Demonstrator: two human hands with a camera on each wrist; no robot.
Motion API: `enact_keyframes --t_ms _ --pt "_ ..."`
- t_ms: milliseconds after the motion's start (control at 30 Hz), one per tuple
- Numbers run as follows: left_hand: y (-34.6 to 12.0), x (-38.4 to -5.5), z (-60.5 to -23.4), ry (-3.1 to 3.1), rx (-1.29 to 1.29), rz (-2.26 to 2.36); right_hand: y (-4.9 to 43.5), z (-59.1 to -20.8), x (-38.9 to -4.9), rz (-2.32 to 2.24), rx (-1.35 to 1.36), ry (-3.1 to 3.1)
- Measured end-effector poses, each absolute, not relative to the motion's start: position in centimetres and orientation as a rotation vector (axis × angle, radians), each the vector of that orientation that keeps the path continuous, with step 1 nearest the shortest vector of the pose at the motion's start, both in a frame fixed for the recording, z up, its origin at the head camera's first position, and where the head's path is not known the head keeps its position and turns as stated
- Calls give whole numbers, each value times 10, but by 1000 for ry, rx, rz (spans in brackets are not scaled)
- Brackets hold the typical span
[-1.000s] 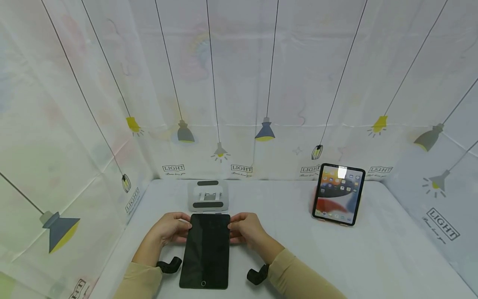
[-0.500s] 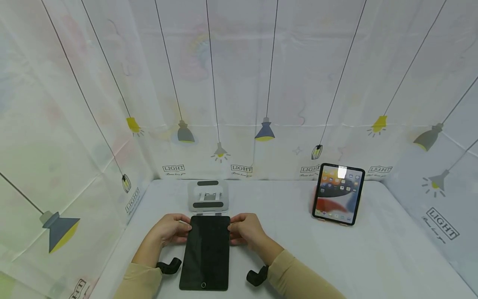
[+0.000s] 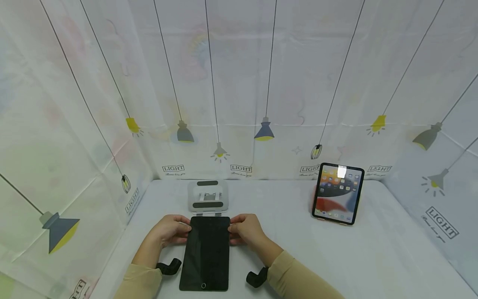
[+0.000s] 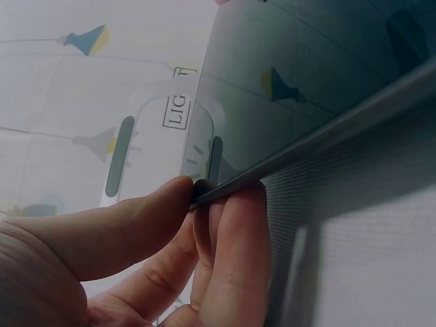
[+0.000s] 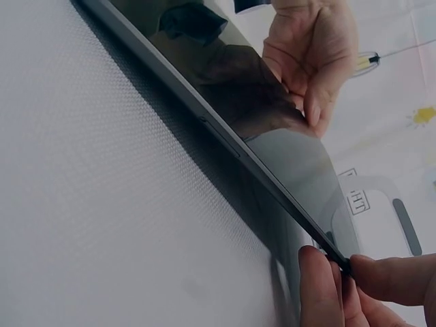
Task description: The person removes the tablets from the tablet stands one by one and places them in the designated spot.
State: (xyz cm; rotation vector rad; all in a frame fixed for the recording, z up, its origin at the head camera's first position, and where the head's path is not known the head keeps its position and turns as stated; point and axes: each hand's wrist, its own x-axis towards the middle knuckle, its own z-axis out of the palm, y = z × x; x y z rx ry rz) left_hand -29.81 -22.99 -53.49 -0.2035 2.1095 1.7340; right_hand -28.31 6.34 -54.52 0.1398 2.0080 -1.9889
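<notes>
A black tablet with a round button at its near end lies in front of me, its screen dark and facing up. My left hand pinches its far left corner between thumb and fingers. At the far right corner my right hand pinches it the same way. In the left wrist view the tablet's edge is lifted off the tabletop, with a shadow beneath. Just beyond the far edge stands a light grey tablet stand with dark pads; its lower part is partly hidden by the tablet.
A second tablet with a lit screen leans upright at the back right. The white tabletop ends at a curtain printed with lamps. Black wrist devices sit near both sleeves.
The tablet and both hands have shifted slightly toward me, so more of the stand's hinge shows above the far edge. Both hands keep their hold.
</notes>
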Motion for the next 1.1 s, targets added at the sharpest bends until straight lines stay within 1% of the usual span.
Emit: enact_keyframes --t_ms 1100 --pt "-232 -298 -536 2101 -196 1713 68 -538 -280 -1945 163 2001"
